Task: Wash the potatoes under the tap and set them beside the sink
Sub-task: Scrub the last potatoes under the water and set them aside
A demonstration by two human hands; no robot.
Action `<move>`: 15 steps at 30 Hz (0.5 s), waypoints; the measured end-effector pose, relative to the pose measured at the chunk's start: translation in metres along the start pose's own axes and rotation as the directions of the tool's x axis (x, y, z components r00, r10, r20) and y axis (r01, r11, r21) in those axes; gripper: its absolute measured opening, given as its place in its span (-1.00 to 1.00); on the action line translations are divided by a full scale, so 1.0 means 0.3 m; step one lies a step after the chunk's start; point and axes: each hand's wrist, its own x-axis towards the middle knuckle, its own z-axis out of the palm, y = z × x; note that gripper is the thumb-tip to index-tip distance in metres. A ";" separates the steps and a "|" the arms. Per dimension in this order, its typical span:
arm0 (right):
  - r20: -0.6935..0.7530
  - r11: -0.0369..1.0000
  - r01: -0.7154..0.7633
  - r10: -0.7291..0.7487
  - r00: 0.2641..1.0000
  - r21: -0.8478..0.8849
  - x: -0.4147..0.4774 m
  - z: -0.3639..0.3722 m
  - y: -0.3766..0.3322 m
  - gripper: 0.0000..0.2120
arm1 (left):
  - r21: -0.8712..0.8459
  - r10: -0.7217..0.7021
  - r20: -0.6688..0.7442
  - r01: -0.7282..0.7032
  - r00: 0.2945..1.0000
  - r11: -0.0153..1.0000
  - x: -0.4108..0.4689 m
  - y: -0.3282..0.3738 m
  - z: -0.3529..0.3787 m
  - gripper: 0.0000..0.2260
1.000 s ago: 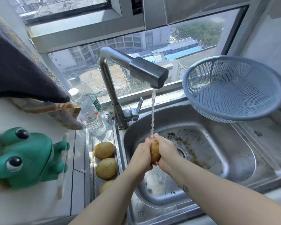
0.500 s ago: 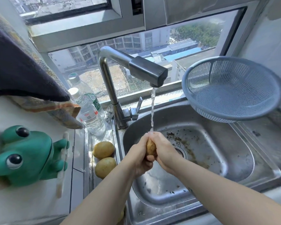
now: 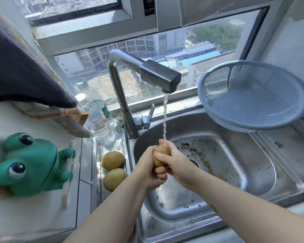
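Both hands hold one brown potato (image 3: 161, 154) under the running tap (image 3: 159, 78), over the steel sink (image 3: 253, 172). My left hand (image 3: 150, 170) grips it from below and the left. My right hand (image 3: 176, 163) wraps it from the right, fingertips in the water stream (image 3: 164, 118). Two more potatoes, one (image 3: 112, 160) and another (image 3: 114, 178), lie on the steel ledge left of the sink.
A blue plastic colander (image 3: 253, 95) leans at the back right of the sink. Two water bottles (image 3: 98, 120) stand left of the tap. A green frog figure (image 3: 28, 165) sits on the left counter below hanging cloths (image 3: 25, 71). Dirt specks lie round the drain (image 3: 195, 162).
The potato has turned in my hands and shows more of its upper end. My hands have shifted slightly under the stream. The potatoes on the ledge have not moved.
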 end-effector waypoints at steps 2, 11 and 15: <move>-0.049 0.988 0.046 -0.054 0.997 -0.150 -0.002 -0.003 0.007 -0.53 | 0.038 -0.026 -0.007 0.027 1.000 0.999 0.003 0.001 0.010 -0.57; -0.275 0.985 0.003 -0.051 0.960 -0.171 0.032 0.021 -0.026 -0.70 | 0.132 0.014 -0.068 -0.005 0.998 0.991 0.002 -0.015 0.031 -0.62; -0.018 0.999 -0.038 0.037 0.999 -0.035 0.013 -0.017 -0.036 -0.77 | 0.142 -0.074 -0.023 0.077 0.997 0.987 0.009 0.017 0.003 -0.62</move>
